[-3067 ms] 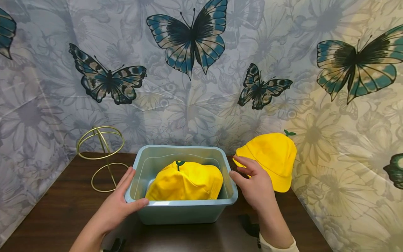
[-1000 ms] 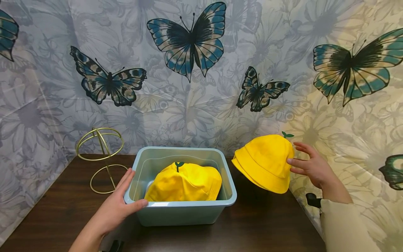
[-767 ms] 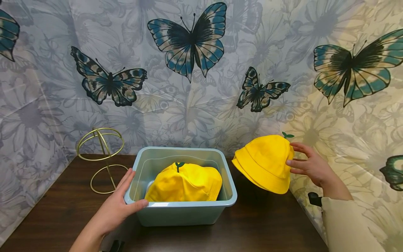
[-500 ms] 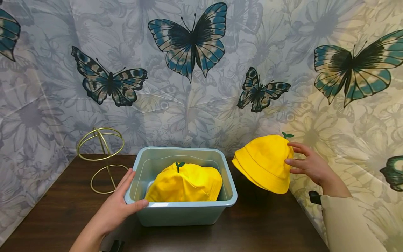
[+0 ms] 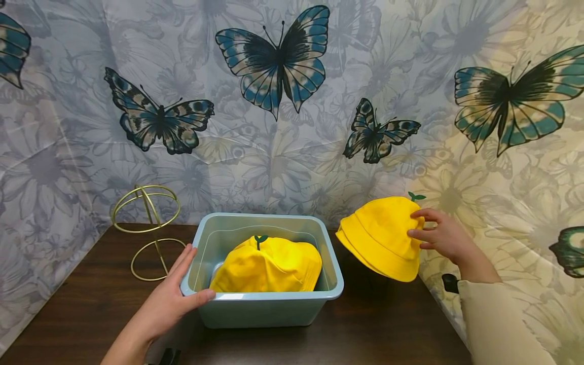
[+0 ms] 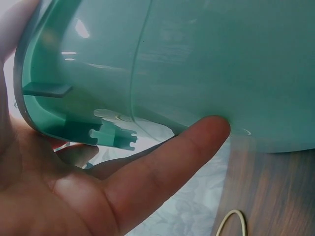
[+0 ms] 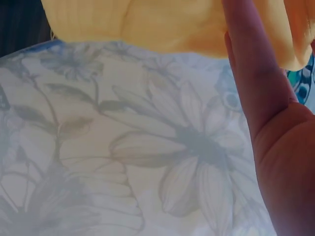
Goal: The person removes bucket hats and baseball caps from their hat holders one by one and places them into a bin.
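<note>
A yellow bucket hat with a green sprout on top lies inside a pale blue plastic bin. My left hand holds the bin's near left corner, thumb along the front rim and fingers along the left side. In the left wrist view, one finger presses against the outer wall. A second yellow bucket hat, also with a sprout, sits tilted and raised at the right. My right hand touches its crown from the right, fingers slightly bent over the cloth. What supports this hat is hidden.
A gold wire stand with rings stands to the left of the bin on a dark wooden table. Close behind the table hangs a cloth backdrop printed with butterflies and flowers, which also runs along the right side.
My right hand has gone from beside the bin's right rim round to the far side of the right hat, then moved left onto its crown. My left hand and the bin stay put.
</note>
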Motion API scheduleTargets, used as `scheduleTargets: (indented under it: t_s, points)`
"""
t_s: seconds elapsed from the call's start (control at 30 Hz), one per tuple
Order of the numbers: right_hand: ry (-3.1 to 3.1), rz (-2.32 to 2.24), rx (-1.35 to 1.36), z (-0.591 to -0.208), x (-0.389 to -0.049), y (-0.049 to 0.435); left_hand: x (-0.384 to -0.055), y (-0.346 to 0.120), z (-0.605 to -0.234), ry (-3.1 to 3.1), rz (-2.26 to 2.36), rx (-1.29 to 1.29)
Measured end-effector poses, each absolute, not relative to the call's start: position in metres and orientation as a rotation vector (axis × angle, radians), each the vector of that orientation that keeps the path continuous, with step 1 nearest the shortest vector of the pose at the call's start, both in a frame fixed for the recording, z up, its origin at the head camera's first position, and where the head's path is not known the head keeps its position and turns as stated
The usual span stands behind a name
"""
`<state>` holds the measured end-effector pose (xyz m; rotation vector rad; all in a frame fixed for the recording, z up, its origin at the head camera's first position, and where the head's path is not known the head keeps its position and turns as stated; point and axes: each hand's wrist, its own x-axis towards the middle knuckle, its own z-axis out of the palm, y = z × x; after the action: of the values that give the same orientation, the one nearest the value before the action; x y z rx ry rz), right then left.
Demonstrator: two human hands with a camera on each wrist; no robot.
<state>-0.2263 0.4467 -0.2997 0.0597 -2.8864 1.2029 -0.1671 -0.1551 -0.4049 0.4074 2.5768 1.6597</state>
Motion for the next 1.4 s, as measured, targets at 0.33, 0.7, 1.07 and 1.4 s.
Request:
scheduleTargets:
  t_s: [0.33, 0.7, 1.07, 1.4]
  points:
    - [-2.792, 1.125, -0.046, -0.308, -0.227, 0.445, -0.167, -0.154, -0.404, 2.575, 1.655, 0.402]
    - [-2.668, 1.051, -0.171, -0.309, -0.226, 0.443, -0.166, -0.154, -0.405, 2.601, 1.639, 0.409]
    - [-2.562, 1.052, -0.267, -0.294, -0.222, 0.439, -0.167, -0.155, -0.405, 2.604, 1.642, 0.412]
    - [-2.528, 1.036, -0.330, -0.285, -0.220, 0.437, -0.166, -0.154, -0.405, 2.596, 1.633, 0.407]
